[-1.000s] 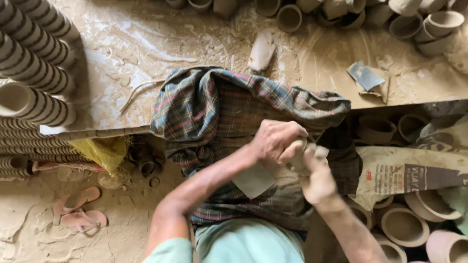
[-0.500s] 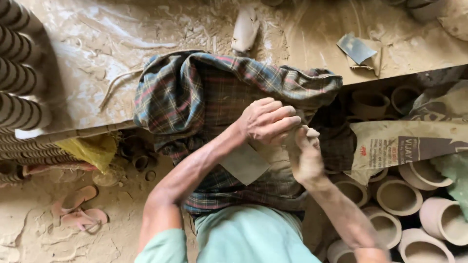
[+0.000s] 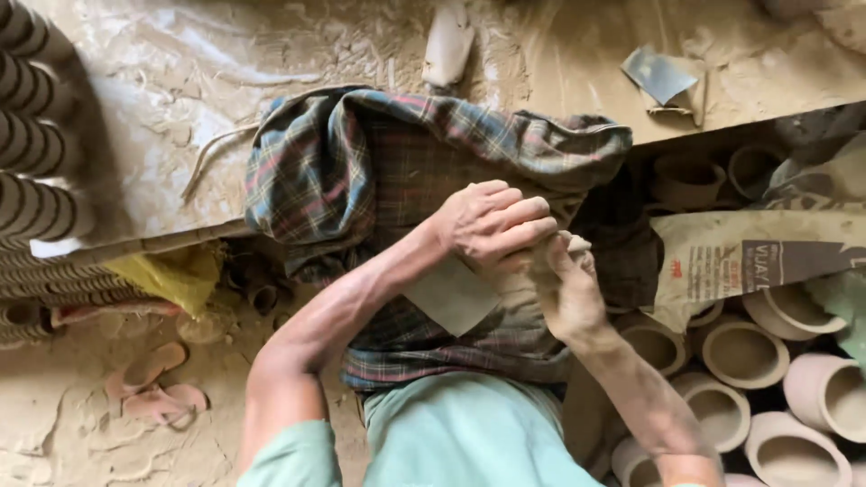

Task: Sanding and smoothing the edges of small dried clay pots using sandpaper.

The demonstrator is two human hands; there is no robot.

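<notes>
Over the lap, the left hand (image 3: 492, 225) is seen with its fingers curled down and laid across a small pale clay piece (image 3: 570, 243), which is gripped from below by the right hand (image 3: 566, 290), closed around it; the piece is mostly hidden, so its shape cannot be told, though it may be a small pot. Both hands are held above a plaid cloth (image 3: 379, 171) that is draped from the clay-smeared workbench (image 3: 180, 81) down over the knees, and a grey flat patch (image 3: 451, 298) is seen lying on it just below the hands. Rows of stacked clay cups (image 3: 36, 117) are ranged at the left edge, open clay pots (image 3: 744, 352) are crowded at the lower right under a printed sack (image 3: 749, 261), and pink sandals (image 3: 149, 388) are left on the dusty floor (image 3: 54, 433).
</notes>
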